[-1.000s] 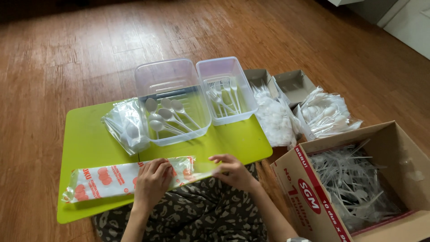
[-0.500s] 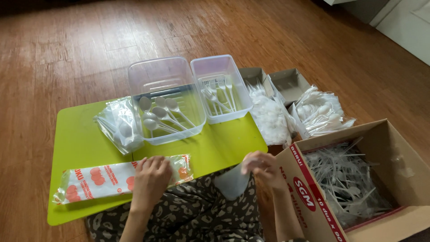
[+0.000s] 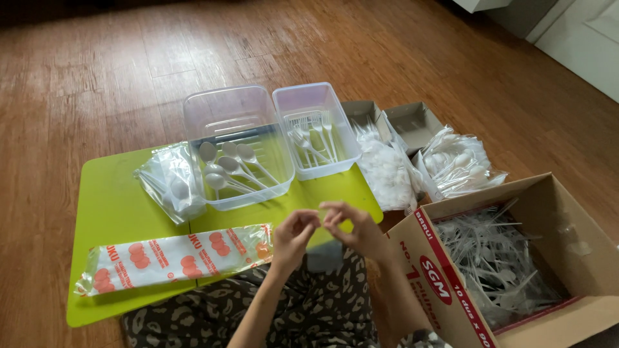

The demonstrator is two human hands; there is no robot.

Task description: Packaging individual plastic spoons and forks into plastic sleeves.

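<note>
Fingers [image 3: 308, 222] of both hands pinch together above tabletop [image 3: 103, 206]; contents too small to tell. Printed packet [image 3: 174, 258] at nine o'clock. Keep grip light.

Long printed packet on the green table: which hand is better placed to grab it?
Probably the left hand: it hovers right beside the long printed packet, near its end. The right hand is farther off, toward the cardboard box.

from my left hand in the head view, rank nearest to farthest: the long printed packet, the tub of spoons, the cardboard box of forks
From the left hand:
1. Long printed packet, just to its left on the green table.
2. Tub of spoons, ahead on the table.
3. Cardboard box of forks, far right on the floor.
</note>
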